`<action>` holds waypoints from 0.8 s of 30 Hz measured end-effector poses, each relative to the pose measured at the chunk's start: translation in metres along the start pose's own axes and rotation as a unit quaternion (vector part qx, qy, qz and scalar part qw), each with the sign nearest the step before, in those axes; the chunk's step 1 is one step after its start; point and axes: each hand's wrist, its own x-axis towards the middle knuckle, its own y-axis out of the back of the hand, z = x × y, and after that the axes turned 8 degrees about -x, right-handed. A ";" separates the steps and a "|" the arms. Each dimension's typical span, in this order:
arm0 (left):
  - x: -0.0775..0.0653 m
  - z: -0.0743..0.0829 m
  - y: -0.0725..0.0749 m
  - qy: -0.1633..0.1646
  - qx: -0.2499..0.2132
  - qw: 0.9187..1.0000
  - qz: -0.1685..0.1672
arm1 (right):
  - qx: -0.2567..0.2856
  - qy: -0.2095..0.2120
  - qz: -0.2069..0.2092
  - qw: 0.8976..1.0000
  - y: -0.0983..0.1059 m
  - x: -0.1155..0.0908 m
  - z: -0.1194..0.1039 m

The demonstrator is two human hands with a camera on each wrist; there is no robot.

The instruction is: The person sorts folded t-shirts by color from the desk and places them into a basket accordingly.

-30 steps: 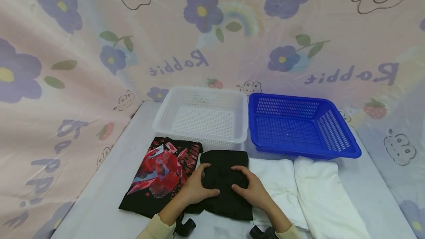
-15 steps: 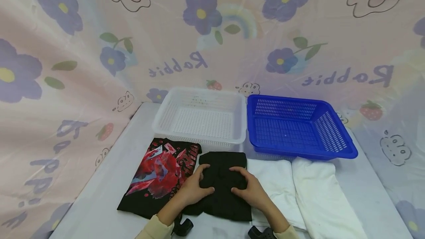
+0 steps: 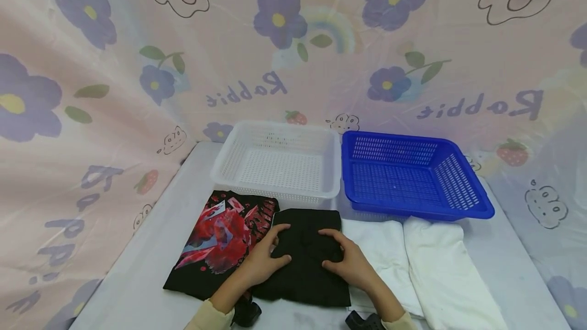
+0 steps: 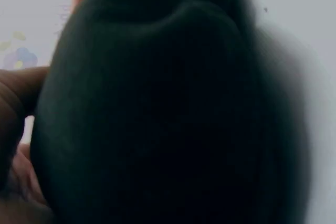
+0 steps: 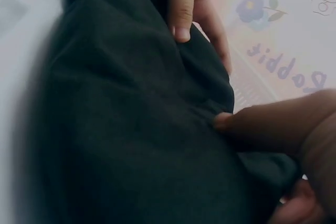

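A folded black garment [image 3: 307,274] lies between my hands in the head view, its front part bulging close before both wrist cameras. My left hand [image 3: 262,261] grips its left side, thumb on top; in the right wrist view its other fingers pass behind the cloth. My right hand [image 3: 352,264] holds the opposite side, one digit pressing on top and other fingers below the cloth in the right wrist view. Left of it lies a folded black garment with a red print [image 3: 224,238], partly overlapped by my left forearm.
A white perforated basket [image 3: 275,187] and a blue perforated basket [image 3: 412,210] stand side by side at the back. Two folded white cloths, one nearer [image 3: 378,248] and one at the far right [image 3: 445,269], lie right of the black garment. A printed curtain [image 3: 321,75] hangs behind.
My left hand has shifted slightly left, and the plain black garment now spreads a little wider and smoother between my hands. The right hand stays nearly in place.
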 end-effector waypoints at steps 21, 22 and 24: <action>-0.006 0.007 0.008 -0.004 -0.017 1.000 -0.018 | 0.075 0.005 -0.011 0.997 0.013 -0.009 -0.008; -0.006 0.009 0.008 -0.007 -0.022 1.000 -0.016 | 0.077 0.004 -0.010 0.997 0.014 -0.009 -0.009; -0.007 0.013 0.009 -0.011 -0.037 0.999 -0.011 | 0.082 0.003 -0.009 0.997 0.016 -0.010 -0.011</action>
